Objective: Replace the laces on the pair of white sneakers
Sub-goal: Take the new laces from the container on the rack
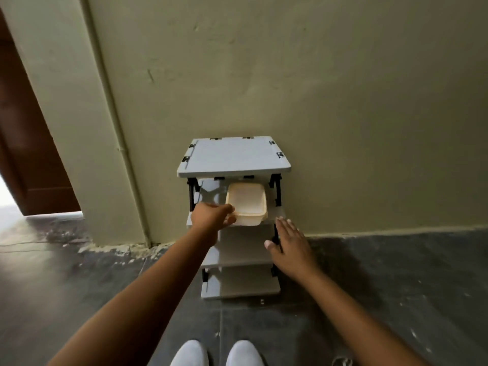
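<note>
On floor (79, 286) at bottom edge: 2 smooth white sneakers (244, 352), toes only, side by side, well apart from all fingers. Left hand (211, 216) fingers clamped on cream container (247, 202) rim; right hand (290, 249) fingers straight, gripping nothing.

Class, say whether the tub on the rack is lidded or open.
Open, it seems: the tub shows its rim and inner walls, no lid. The left hand grips its corner.

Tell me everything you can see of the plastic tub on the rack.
The tub is a cream, translucent-looking plastic container, rectangular with rounded corners and a lipped rim, open-topped, apparently empty. It sits upright on the right side of the second tier of the grey rack, under the top panel. The left hand grips its front-left corner.
</note>
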{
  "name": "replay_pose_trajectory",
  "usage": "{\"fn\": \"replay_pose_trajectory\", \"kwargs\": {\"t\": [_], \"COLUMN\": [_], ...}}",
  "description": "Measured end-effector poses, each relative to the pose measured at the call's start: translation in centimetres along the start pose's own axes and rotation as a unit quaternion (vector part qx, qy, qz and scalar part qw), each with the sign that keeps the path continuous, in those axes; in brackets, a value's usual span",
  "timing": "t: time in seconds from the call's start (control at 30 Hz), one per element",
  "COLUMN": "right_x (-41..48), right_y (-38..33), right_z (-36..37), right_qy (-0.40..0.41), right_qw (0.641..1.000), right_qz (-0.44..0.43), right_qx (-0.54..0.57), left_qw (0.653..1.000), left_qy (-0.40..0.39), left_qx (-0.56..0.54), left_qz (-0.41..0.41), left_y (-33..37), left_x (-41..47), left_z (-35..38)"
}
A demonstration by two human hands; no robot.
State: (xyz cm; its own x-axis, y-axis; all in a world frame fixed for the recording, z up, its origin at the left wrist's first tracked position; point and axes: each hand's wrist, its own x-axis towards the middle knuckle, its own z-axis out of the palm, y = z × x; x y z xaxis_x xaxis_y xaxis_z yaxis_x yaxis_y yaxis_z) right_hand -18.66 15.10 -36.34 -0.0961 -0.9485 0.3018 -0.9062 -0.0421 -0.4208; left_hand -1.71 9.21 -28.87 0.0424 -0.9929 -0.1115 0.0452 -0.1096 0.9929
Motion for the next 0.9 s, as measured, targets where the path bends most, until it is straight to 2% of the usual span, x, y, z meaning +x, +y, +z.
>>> {"fn": "replay_pose_trajectory", "kwargs": {"t": [0.2,0.33,0.43,0.53,0.63,0.8,0.9], "right_x": [4.7,6.0,5.9,5.6,4.9,-0.8,-5.8], "right_y": [2.5,4.3,5.1,4.8,3.2,-1.7,-5.9], "right_z": [3.1,4.6,5.2,5.2,4.8,5.8,7.7], "right_qy": [-0.009,-0.015,0.01,0.013,0.005,-0.013,-0.054], "right_qw": [0.996,0.995,0.993,0.993,0.998,0.984,0.967], "right_qz": [-0.027,-0.034,-0.047,-0.045,-0.051,-0.03,-0.028], "right_qx": [-0.09,-0.097,-0.109,-0.105,-0.046,0.175,0.245], "left_qw": [0.999,0.998,0.997,0.999,0.998,0.993,0.987], "left_qy": [0.02,0.046,0.068,0.047,0.047,0.015,0.073], "left_qx": [-0.035,-0.042,-0.008,0.001,0.028,0.078,0.124], "left_qz": [-0.017,-0.028,-0.027,-0.018,0.02,0.081,0.077], "left_y": [-1.2,-2.3,-3.4,-3.6,-3.0,-5.0,-7.6], "left_x": [7.9,12.1,13.7,13.8,11.5,3.3,-2.3], "left_z": [3.6,5.3,6.2,6.3,4.5,-2.1,-7.6]}}
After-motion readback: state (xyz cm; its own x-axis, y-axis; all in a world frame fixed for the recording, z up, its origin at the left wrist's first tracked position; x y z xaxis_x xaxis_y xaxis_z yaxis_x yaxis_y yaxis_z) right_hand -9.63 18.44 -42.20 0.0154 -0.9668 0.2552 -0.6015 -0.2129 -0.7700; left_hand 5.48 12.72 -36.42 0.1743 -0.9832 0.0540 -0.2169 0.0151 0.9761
